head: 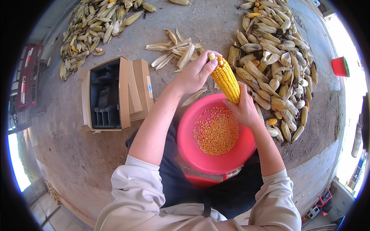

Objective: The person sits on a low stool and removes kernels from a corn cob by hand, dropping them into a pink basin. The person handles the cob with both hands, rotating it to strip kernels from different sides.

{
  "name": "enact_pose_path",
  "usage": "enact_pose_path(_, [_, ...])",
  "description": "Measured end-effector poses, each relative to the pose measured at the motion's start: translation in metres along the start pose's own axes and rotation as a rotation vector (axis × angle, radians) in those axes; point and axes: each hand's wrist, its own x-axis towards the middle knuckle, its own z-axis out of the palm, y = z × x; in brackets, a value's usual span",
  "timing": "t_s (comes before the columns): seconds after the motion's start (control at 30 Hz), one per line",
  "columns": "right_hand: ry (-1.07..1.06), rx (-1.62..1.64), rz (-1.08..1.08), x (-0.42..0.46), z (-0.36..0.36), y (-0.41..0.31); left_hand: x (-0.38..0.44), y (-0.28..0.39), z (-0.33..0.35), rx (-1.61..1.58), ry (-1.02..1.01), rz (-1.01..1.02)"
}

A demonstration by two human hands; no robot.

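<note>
Both hands hold one husked ear of yellow corn (225, 79) above the far rim of a pink plastic basin (189, 150). My left hand (199, 70) grips its upper end, where a pale bare patch of cob shows beside the thumb. Around the lower end my right hand (244, 108) is closed, hiding the tip. Most of the kernel rows on the ear are whole. Loose corn kernels (218, 135) cover much of the basin's bottom. The basin sits between the person's knees.
A large heap of unhusked corn ears (274, 69) lies at the right, another heap (98, 29) at the far left. Stripped husks (179, 52) lie ahead on the concrete floor. An open cardboard box (125, 95) with black foam stands left. A red bucket (340, 67) is far right.
</note>
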Motion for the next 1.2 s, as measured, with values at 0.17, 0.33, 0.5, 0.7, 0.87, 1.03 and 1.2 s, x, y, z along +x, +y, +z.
enact_pose_path(0.17, [-0.029, 0.097, 0.022, 0.000, -0.006, 0.000, -0.001, 0.008, -0.001, -0.255, -0.051, -0.023])
enact_pose_path(0.33, [-0.036, 0.157, 0.001, 0.003, -0.004, 0.004, 0.001, 0.017, -0.002, -0.483, -0.083, -0.001])
enact_pose_path(0.5, [-0.060, 0.183, 0.002, 0.003, -0.004, 0.005, 0.003, 0.019, -0.003, -0.374, -0.065, 0.068])
enact_pose_path(0.7, [-0.082, 0.145, 0.029, 0.001, -0.003, 0.006, 0.001, 0.015, -0.006, -0.364, -0.089, 0.020])
enact_pose_path(0.87, [-0.063, 0.067, -0.022, 0.000, -0.006, 0.006, 0.000, 0.026, -0.006, -0.370, -0.109, -0.004])
enact_pose_path(1.03, [-0.042, 0.106, -0.042, 0.001, -0.004, 0.009, -0.002, 0.028, -0.005, -0.388, -0.123, 0.014])
enact_pose_path(1.2, [-0.016, 0.066, -0.060, 0.002, -0.003, 0.010, -0.004, 0.031, -0.004, -0.378, -0.126, 0.044])
